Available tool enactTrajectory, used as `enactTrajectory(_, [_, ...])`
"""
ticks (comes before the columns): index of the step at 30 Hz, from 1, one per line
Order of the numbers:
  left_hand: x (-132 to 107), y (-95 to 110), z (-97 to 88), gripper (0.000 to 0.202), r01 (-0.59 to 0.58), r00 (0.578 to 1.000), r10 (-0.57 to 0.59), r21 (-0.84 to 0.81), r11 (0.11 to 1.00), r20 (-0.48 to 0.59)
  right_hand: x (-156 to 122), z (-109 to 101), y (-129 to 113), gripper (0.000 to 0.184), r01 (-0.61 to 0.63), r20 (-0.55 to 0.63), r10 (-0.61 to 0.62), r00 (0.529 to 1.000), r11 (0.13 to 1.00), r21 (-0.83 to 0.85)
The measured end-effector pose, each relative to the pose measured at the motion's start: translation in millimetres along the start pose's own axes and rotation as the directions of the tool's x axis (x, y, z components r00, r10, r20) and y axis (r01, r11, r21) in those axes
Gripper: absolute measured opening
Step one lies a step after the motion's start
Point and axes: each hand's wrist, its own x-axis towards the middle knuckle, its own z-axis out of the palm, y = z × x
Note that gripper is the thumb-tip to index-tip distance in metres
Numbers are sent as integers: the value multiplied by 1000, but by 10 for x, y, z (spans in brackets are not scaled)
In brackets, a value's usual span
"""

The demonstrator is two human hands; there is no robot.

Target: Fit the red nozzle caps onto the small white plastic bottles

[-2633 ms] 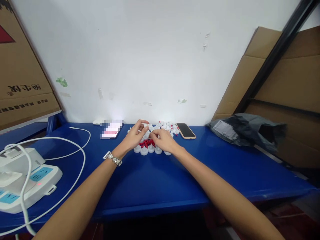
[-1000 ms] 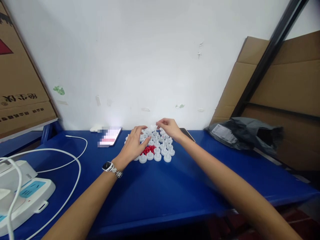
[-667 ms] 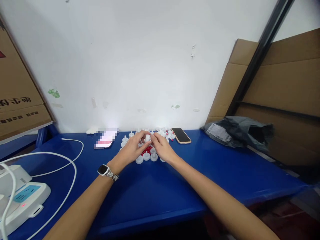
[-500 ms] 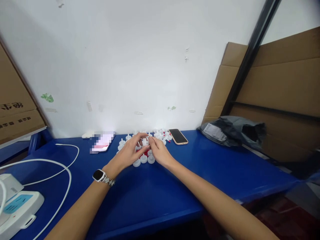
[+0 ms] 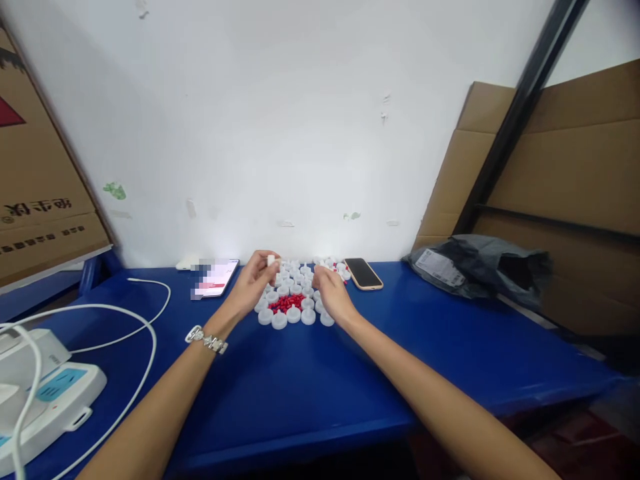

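My left hand (image 5: 250, 285) pinches a small white plastic cap (image 5: 271, 261) between thumb and fingers, raised just over the left side of the pile. To the right, my right hand (image 5: 331, 291) is closed, its fingertips curled together; whatever they hold, if anything, is hidden. Between and below the hands lie many white round caps with short spouts (image 5: 279, 321) on the blue table. A heap of small red pieces (image 5: 287, 304) sits among them. More white caps with red bits (image 5: 344, 270) lie behind my right hand.
A dark-screened phone (image 5: 363, 274) lies right of the caps, a lit phone (image 5: 216, 279) to the left. A grey plastic bag (image 5: 480, 263) rests at the right. White cables and a power strip (image 5: 60, 407) occupy the left front. Cardboard (image 5: 45, 167) stands at the left edge.
My hands were together over the pile and have moved apart, left hand to the left with a white cap, right hand to the right. The red heap is now uncovered. The view has shifted slightly.
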Motion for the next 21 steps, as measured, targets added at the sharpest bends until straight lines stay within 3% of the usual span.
enactTrajectory(4, [-8,-25,-123,37,-29,999,21,245,969,36,12,36,-53,31,81,153,-42,987,961,-263])
enactTrajectory(7, [-18,-62,-138,38,-32,999,19,326,945,44,51,72,-96,25,136,218,-70,974,941,-310])
enactTrajectory(15, [-74,21,10,39,-19,998,-7,397,917,63,205,-37,-131,22,44,185,-49,981,999,30])
enactTrajectory(18, [-79,35,44,43,-34,999,26,408,912,25,393,-139,-101,18,83,116,-79,990,996,-37])
enactTrajectory(21, [-81,-4,44,36,-47,999,36,470,881,33,693,-267,31,14,100,43,-91,995,955,-280])
